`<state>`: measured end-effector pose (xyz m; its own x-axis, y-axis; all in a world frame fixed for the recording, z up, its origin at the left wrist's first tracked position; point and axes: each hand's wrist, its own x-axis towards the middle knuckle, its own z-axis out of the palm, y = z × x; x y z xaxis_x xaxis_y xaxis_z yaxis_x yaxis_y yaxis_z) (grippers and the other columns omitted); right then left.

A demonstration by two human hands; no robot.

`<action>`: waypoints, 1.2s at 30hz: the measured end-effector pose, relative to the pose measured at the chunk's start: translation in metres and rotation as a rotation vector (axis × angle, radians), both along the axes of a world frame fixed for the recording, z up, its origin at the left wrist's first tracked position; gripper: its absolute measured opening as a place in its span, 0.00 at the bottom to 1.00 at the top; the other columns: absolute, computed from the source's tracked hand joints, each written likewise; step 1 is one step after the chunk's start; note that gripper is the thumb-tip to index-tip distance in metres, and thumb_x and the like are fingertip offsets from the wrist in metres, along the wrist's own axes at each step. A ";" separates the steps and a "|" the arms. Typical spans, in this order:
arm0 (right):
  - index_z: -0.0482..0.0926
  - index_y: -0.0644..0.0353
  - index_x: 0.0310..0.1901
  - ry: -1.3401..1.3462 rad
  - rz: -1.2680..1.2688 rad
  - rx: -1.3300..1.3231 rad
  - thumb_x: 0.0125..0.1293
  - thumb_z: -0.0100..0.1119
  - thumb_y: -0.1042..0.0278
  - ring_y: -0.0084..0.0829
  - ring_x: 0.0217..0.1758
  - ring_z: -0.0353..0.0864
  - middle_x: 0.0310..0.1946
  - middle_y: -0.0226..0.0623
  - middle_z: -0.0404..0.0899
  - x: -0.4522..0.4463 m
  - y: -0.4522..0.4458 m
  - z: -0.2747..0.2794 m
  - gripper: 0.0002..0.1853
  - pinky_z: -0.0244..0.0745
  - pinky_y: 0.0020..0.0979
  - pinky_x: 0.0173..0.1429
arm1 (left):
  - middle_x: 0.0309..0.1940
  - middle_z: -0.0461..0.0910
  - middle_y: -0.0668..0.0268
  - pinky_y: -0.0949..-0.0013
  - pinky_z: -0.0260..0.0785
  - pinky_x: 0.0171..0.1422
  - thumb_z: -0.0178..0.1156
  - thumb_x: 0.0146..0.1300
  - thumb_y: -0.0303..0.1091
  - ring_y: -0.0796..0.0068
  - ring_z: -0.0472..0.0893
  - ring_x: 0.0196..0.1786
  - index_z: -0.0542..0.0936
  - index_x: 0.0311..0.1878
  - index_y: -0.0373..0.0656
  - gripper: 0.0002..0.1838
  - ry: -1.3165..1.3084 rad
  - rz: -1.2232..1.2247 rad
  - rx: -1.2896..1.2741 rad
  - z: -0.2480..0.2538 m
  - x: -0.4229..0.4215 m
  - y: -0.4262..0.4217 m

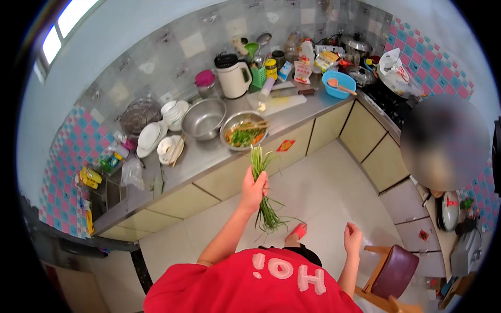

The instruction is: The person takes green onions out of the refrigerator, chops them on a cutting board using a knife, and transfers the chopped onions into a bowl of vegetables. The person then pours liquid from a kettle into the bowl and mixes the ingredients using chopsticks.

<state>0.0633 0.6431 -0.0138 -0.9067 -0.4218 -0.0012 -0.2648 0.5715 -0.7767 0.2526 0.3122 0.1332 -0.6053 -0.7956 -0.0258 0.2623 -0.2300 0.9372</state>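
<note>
My left hand (254,189) is closed around a bunch of long green stalks (267,215), held upright in front of the counter. The pale cut ends point toward the counter and the thin green tips hang toward the floor. Just beyond them, a steel bowl (226,141) holds chopped greens and orange shreds, with chopsticks (253,125) across it. Low at my right side, away from the counter, is my right hand (353,236), its fingers curled in with nothing visible in them.
An empty steel basin (204,119), white dishes (150,136), a white jug (233,78), a cutting board (282,103) and a blue basin (338,93) stand on the counter (292,121). A chair (395,271) is at my right. A blurred round area covers part of the right side.
</note>
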 end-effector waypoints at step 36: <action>0.82 0.58 0.43 0.019 1.217 0.194 0.55 0.57 0.68 0.48 0.44 0.81 0.41 0.47 0.82 -0.322 -0.902 -0.073 0.14 0.75 0.40 0.51 | 0.30 0.68 0.69 0.76 0.58 0.25 0.50 0.71 0.31 0.80 0.63 0.24 0.67 0.43 0.45 0.04 0.231 0.964 0.337 0.031 -0.341 -0.416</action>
